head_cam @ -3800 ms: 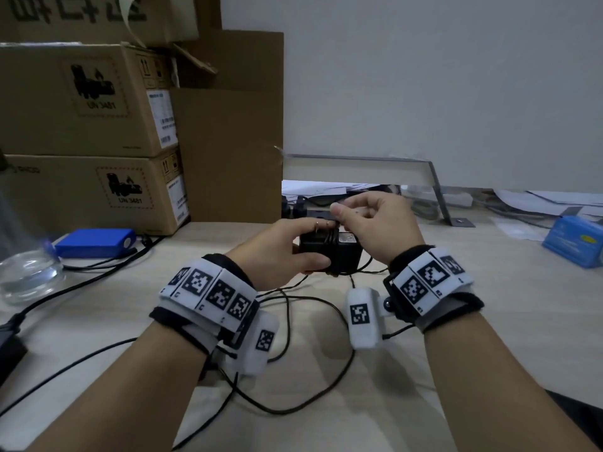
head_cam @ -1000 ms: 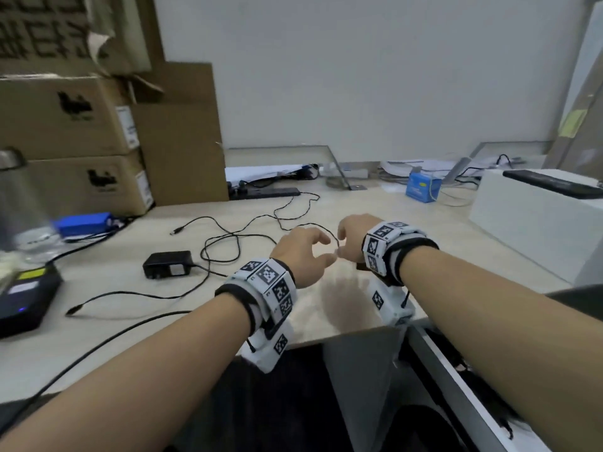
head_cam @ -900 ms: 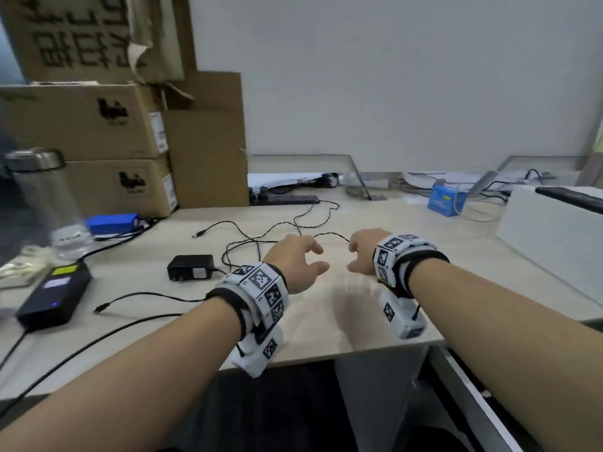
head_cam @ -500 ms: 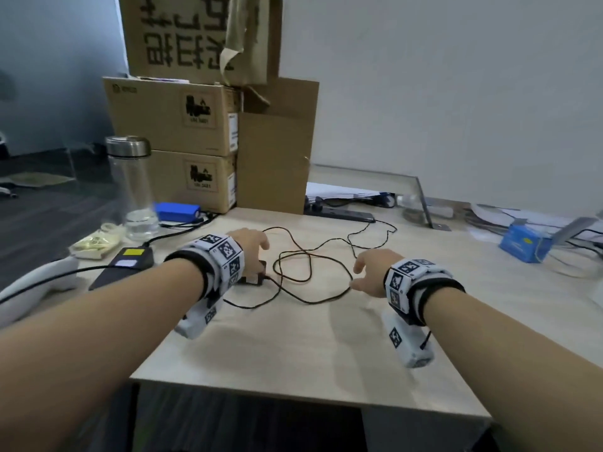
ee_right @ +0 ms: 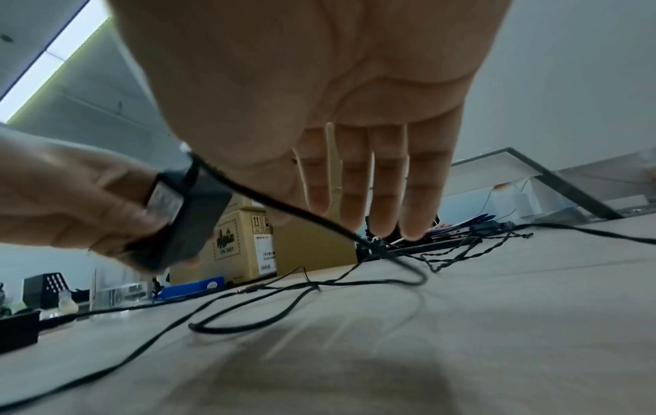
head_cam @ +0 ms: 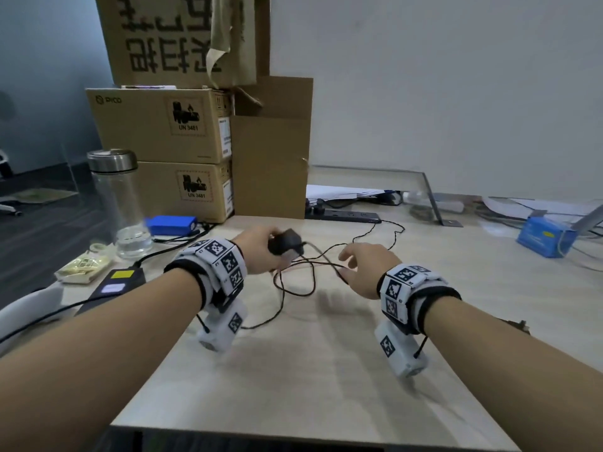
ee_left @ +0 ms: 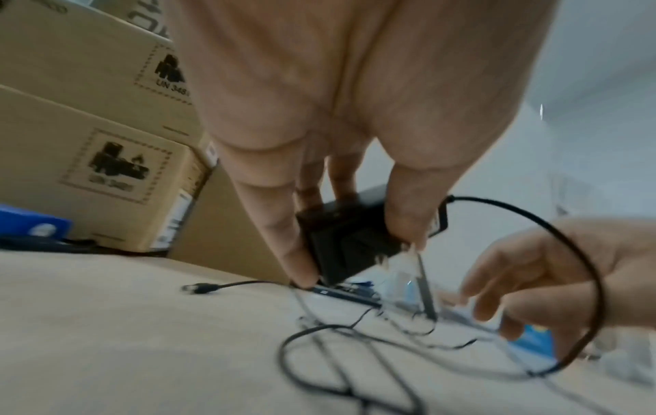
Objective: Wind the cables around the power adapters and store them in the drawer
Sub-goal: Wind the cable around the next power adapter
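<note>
Left hand [head_cam: 257, 252] grips a small black boxy power adapter [head_cam: 284, 244] between thumb and fingers, lifted above the pale wooden table [head_cam: 310, 370]. Right hand [head_cam: 362, 267], at the adapter's 3 o'clock, has its fingers straight and spread; the thin black cable [head_cam: 293, 285] crosses beneath its palm and loops over the table. Only the left wrist view shows the adapter's metal prongs [ee_left: 408, 250]; the right wrist view shows its pale label [ee_right: 165, 202].

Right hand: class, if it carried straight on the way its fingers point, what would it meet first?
Probably the black cable, which crosses just before the right hand's straight fingers; beyond lies the power strip. Depth is unclear.
</note>
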